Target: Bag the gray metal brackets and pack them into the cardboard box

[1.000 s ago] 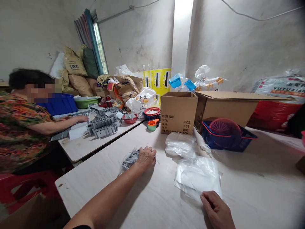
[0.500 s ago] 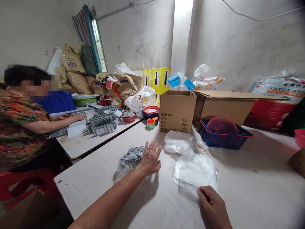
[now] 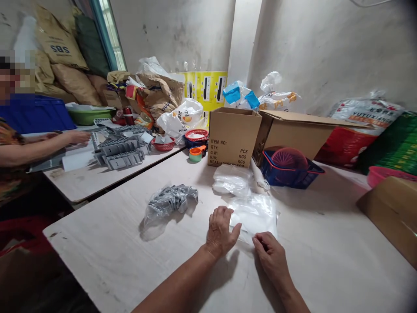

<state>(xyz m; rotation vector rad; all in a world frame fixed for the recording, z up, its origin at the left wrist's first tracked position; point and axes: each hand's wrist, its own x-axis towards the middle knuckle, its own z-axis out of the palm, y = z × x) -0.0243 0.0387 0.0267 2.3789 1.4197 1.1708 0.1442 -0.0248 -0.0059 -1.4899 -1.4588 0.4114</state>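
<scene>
My left hand [image 3: 221, 232] lies at the near left edge of a clear plastic bag [image 3: 254, 215], its thumb stretched out along the plastic. My right hand [image 3: 270, 256] has its curled fingers at the bag's lower edge. Both rest on a pale wooden table [image 3: 130, 256]. To the left of my hands lies a plastic bag of grey parts [image 3: 171, 202], untouched. Beyond the clear bag sits a crumpled pile of clear plastic [image 3: 231, 180].
A cardboard box [image 3: 233, 137] and a blue basket [image 3: 289, 169] stand at the far edge. On a second table [image 3: 97, 182], a co-worker's hand [image 3: 76, 138] reaches near stacked grey parts [image 3: 120, 152]. Sacks and bags line the wall behind.
My left hand has moved right, from the bag of grey parts to the clear bag. My right hand has moved closer to it. The whole view has shifted, with the co-worker further left.
</scene>
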